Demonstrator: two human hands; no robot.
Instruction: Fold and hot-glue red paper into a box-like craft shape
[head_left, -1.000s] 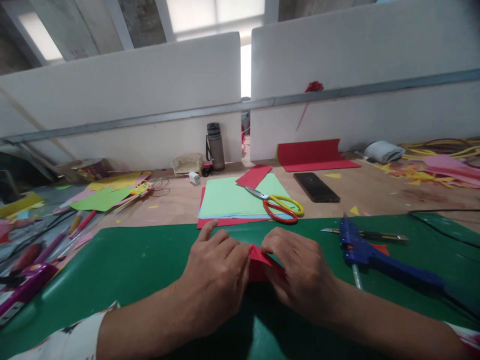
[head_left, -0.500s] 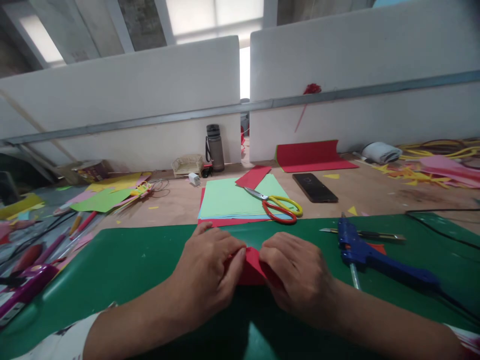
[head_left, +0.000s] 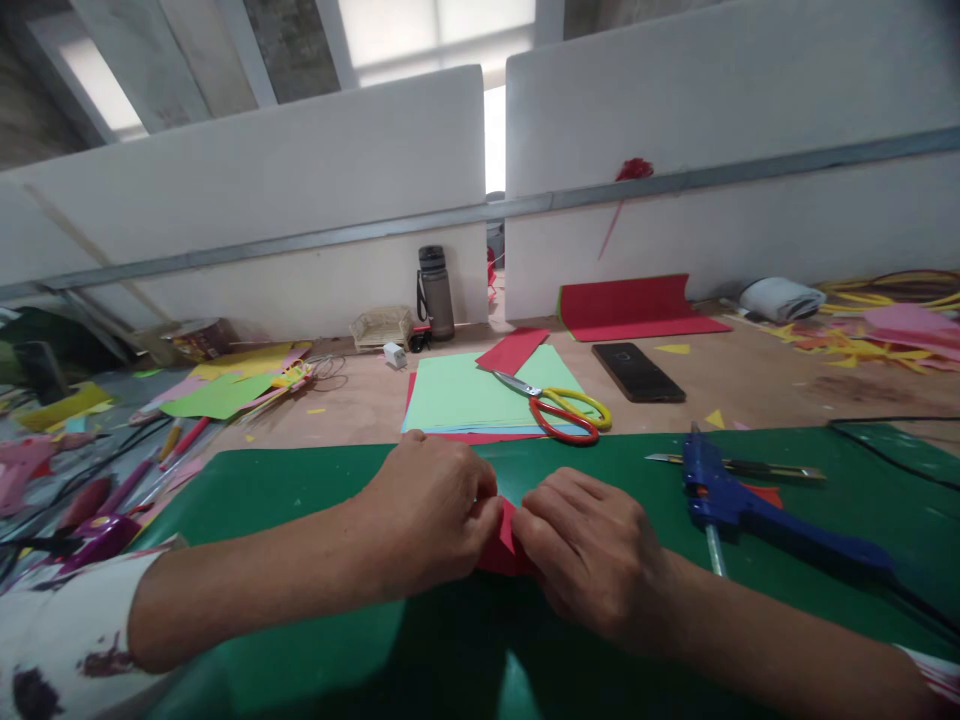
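Note:
A small piece of red paper (head_left: 504, 545) lies on the green cutting mat (head_left: 300, 490), mostly covered by both hands. My left hand (head_left: 435, 510) has its fingers curled and pressed onto the paper's left side. My right hand (head_left: 592, 550) pinches the paper's right side with bent fingers. The two hands touch at the fingertips over the paper. Only a narrow red wedge shows between them.
A blue glue gun (head_left: 742, 505) and a craft knife (head_left: 739, 466) lie on the mat to the right. Scissors (head_left: 559, 408) rest on a stack of green and red sheets (head_left: 465, 395). A phone (head_left: 637, 372), a bottle (head_left: 436, 292) and paper scraps sit further back.
My left hand has slid right and closed tighter over the paper, covering more of it. The left forearm has swung further onto the mat. The right hand stays in place.

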